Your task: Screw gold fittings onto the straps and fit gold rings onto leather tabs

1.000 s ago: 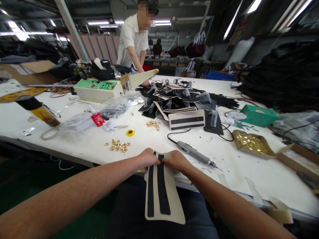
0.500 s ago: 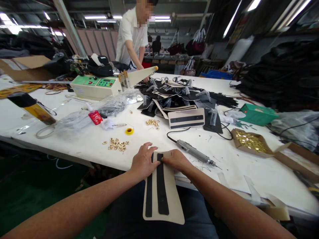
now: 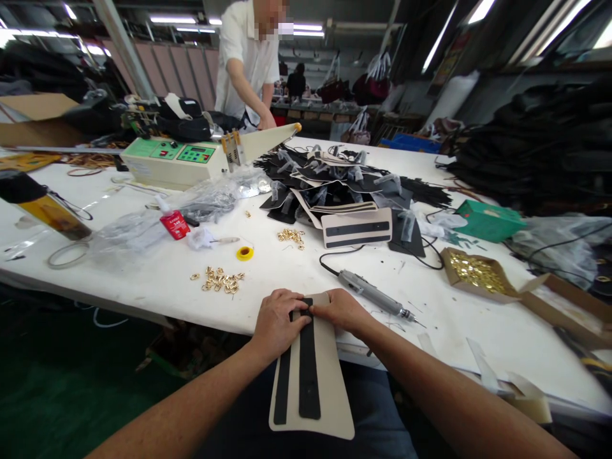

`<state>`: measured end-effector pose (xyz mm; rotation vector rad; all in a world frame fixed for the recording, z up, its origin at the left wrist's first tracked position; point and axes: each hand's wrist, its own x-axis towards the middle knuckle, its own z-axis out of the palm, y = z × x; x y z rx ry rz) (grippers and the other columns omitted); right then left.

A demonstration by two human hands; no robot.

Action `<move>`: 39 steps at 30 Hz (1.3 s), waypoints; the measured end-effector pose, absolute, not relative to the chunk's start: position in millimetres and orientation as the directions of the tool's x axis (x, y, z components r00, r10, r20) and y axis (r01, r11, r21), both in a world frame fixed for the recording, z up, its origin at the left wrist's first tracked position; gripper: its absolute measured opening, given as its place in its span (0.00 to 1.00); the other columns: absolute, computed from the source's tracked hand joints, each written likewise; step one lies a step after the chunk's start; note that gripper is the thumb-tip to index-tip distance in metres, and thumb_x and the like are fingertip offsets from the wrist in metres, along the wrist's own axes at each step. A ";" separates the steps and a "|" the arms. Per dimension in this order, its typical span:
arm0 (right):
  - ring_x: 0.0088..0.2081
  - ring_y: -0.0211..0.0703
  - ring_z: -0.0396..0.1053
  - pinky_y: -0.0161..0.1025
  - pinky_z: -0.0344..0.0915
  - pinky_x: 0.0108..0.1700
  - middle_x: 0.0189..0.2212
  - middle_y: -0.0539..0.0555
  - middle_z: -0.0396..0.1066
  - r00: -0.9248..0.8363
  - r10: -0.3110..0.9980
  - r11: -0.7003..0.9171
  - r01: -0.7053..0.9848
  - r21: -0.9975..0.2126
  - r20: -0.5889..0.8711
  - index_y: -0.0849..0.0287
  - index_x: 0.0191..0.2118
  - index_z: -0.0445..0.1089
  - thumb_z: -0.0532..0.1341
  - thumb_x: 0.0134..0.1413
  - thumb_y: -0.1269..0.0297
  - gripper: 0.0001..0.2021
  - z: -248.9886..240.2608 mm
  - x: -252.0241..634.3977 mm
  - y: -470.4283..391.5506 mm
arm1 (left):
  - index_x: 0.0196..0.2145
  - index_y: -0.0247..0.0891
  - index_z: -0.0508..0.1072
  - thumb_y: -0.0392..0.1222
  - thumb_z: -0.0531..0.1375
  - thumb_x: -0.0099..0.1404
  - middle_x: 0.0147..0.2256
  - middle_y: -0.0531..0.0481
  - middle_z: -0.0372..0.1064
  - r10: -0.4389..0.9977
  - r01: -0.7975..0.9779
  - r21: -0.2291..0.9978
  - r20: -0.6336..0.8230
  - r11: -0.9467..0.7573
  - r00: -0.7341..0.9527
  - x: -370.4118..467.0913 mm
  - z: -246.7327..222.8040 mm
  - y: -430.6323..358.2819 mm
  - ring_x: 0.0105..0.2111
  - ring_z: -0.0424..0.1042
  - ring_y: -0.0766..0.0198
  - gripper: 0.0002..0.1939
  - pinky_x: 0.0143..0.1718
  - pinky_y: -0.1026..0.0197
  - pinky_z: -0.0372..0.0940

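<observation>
The red bottle [image 3: 174, 225], nearer than the green-panelled machine [image 3: 167, 171], reads "34", third digit unclear. The machine's lettering is illegible.

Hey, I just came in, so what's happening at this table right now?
The left hand and right hand grip the far end of a beige panel with two dark strips, at the near table edge. Just beyond lie a grey corded power tool and a small pile of gold-coloured fittings. Across the table, a person in a white shirt leans over behind a heap of black and beige pieces.
</observation>
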<state>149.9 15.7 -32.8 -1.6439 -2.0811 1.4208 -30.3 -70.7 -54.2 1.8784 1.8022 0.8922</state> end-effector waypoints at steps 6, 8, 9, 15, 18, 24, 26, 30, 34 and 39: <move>0.26 0.41 0.73 0.34 0.63 0.26 0.29 0.52 0.78 -0.388 0.844 0.003 0.695 -0.719 -0.371 0.60 0.42 0.79 0.65 0.57 0.58 0.12 -24.3 160.7 25.9 | 0.41 0.48 0.83 0.39 0.73 0.60 0.52 0.55 0.79 0.985 0.724 0.683 0.169 -0.094 -0.032 -31.8 -56.2 -71.0 0.58 0.68 0.50 0.11 0.60 0.42 0.62; 0.30 0.42 0.75 0.35 0.66 0.31 0.34 0.53 0.80 -0.358 0.903 0.105 0.718 -0.688 -0.236 0.59 0.44 0.79 0.65 0.58 0.59 0.12 -15.4 162.8 32.4 | 0.42 0.48 0.83 0.38 0.73 0.60 0.53 0.55 0.79 0.985 0.718 0.690 0.169 -0.093 -0.034 -31.8 -56.7 -71.3 0.58 0.68 0.48 0.12 0.60 0.41 0.61; 0.33 0.43 0.75 0.36 0.67 0.34 0.36 0.53 0.80 -0.353 0.924 0.169 0.727 -0.666 -0.150 0.58 0.44 0.80 0.65 0.58 0.59 0.11 -11.0 162.2 37.0 | 0.42 0.48 0.83 0.38 0.73 0.60 0.53 0.55 0.79 0.985 0.714 0.694 0.169 -0.094 -0.035 -31.7 -56.8 -71.4 0.58 0.68 0.48 0.12 0.60 0.40 0.61; 0.41 0.44 0.75 0.37 0.65 0.44 0.40 0.52 0.81 -0.434 0.898 0.420 0.788 -0.451 0.077 0.53 0.42 0.82 0.63 0.61 0.62 0.09 -5.8 129.8 89.8 | 0.42 0.48 0.83 0.37 0.73 0.59 0.54 0.54 0.79 0.985 0.691 0.718 0.167 -0.086 -0.052 -30.8 -57.0 -71.9 0.59 0.68 0.46 0.13 0.60 0.39 0.62; 0.42 0.46 0.75 0.37 0.64 0.43 0.42 0.54 0.81 -0.433 0.899 0.418 0.814 -0.404 0.058 0.53 0.42 0.82 0.65 0.60 0.63 0.09 -14.3 104.3 124.5 | 0.42 0.47 0.83 0.35 0.73 0.58 0.54 0.54 0.79 0.988 0.671 0.740 0.134 -0.050 -0.074 -29.7 -57.8 -71.9 0.60 0.67 0.46 0.14 0.62 0.38 0.61; 0.40 0.47 0.75 0.37 0.60 0.38 0.38 0.55 0.82 -0.367 0.930 0.343 0.843 -0.415 0.024 0.55 0.39 0.83 0.64 0.59 0.63 0.09 -20.0 81.3 163.9 | 0.41 0.48 0.83 0.35 0.73 0.57 0.53 0.56 0.79 0.988 0.656 0.754 0.123 -0.033 -0.092 -28.3 -60.2 -70.0 0.60 0.67 0.47 0.14 0.62 0.39 0.61; 0.40 0.45 0.75 0.36 0.60 0.38 0.39 0.54 0.82 -0.356 0.934 0.332 0.833 -0.442 0.032 0.54 0.40 0.83 0.63 0.60 0.61 0.10 -14.6 95.7 166.2 | 0.42 0.49 0.83 0.35 0.72 0.58 0.54 0.55 0.79 0.988 0.666 0.745 0.134 -0.048 -0.079 -29.1 -62.0 -70.2 0.60 0.67 0.46 0.14 0.62 0.38 0.62; 0.35 0.40 0.74 0.34 0.61 0.36 0.35 0.51 0.81 -0.307 0.952 0.265 0.822 -0.504 -0.001 0.55 0.41 0.82 0.61 0.61 0.57 0.13 2.2 168.0 161.3 | 0.43 0.51 0.82 0.37 0.69 0.62 0.55 0.54 0.78 0.984 0.700 0.708 0.172 -0.094 -0.043 -32.0 -69.4 -71.3 0.61 0.67 0.44 0.13 0.62 0.35 0.62; 0.29 0.40 0.73 0.34 0.60 0.30 0.27 0.52 0.79 -0.161 0.983 0.092 0.852 -0.515 -0.090 0.60 0.40 0.82 0.61 0.59 0.56 0.15 11.8 270.2 139.7 | 0.44 0.52 0.82 0.41 0.68 0.64 0.55 0.55 0.78 0.974 0.740 0.657 0.226 -0.145 -0.009 -34.9 -80.7 -71.5 0.61 0.67 0.44 0.10 0.61 0.35 0.63; 0.30 0.43 0.75 0.35 0.63 0.32 0.26 0.53 0.79 0.018 0.990 -0.085 0.872 -0.483 -0.141 0.62 0.38 0.82 0.62 0.58 0.60 0.13 2.5 365.2 97.6 | 0.45 0.53 0.82 0.48 0.66 0.66 0.56 0.55 0.78 0.961 0.787 0.586 0.276 -0.193 0.029 -37.7 -93.3 -71.0 0.60 0.68 0.45 0.09 0.61 0.37 0.63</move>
